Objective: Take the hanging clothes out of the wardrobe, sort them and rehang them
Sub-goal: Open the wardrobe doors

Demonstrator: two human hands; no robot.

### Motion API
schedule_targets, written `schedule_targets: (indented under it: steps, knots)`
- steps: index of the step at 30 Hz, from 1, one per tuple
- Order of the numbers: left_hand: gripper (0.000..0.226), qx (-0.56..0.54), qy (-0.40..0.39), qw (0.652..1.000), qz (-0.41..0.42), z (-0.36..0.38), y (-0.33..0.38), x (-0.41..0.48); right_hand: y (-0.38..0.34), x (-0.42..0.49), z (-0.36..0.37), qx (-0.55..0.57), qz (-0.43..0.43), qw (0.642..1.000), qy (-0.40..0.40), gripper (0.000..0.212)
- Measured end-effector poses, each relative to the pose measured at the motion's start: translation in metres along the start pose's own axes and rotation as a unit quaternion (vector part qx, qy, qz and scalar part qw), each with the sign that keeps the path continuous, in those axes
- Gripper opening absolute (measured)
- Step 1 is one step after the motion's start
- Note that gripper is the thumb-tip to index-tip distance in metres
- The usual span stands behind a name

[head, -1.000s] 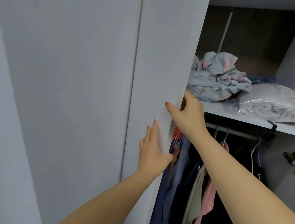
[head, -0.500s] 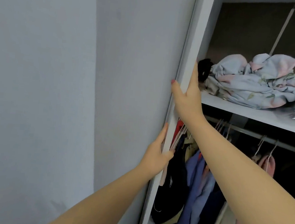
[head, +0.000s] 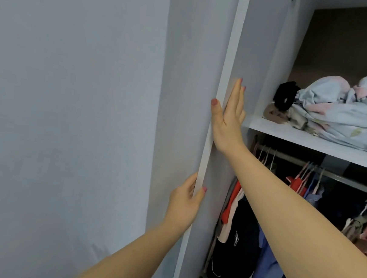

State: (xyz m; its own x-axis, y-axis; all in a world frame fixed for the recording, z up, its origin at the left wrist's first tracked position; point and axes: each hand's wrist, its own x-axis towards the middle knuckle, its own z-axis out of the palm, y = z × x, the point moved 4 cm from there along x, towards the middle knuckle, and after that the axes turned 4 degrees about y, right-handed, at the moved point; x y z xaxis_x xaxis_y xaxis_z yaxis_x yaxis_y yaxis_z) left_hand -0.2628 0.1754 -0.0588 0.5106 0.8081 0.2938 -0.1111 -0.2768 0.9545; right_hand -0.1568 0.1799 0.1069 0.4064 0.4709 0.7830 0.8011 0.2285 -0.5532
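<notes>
The grey wardrobe door [head: 225, 80] stands open, seen almost edge-on. My left hand [head: 184, 203] grips its edge low down, thumb on the inner side and fingers on the outer face. Higher up, my right hand [head: 226, 116] lies flat with straight fingers against the door's inner face, thumb hooked over the edge. Inside, hanging clothes [head: 236, 236] in black, red, blue and pink hang on hangers from a metal rail [head: 334, 175] under a shelf. My right forearm crosses in front of some of them.
A white shelf [head: 311, 140] above the rail carries a crumpled floral bundle [head: 344, 113], a black item [head: 285, 95] and a beige item. A plain grey wall [head: 70, 106] fills the left side.
The door has swung further open to the left, showing more of the clothes and shelf. My right hand's fingers have straightened flat on the door's inner face; my left hand now grips the edge.
</notes>
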Motion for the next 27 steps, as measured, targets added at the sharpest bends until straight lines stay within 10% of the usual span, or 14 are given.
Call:
schedule_targets:
  steps: [6,15,27]
  knots:
    - [0.007,-0.012,0.173,0.985,0.006,-0.03,0.002,-0.03,0.003,0.008,0.019,0.008,0.022,1.0,-0.014,0.075]
    - [0.041,0.074,-0.04,0.996,-0.011,0.0,-0.016,-0.014,0.001,0.005,0.027,0.036,0.048,0.998,-0.011,0.072]
    - [0.045,0.188,-0.028,0.982,0.002,0.063,-0.048,0.017,0.18,-0.092,-0.095,-0.229,0.097,0.956,-0.155,0.035]
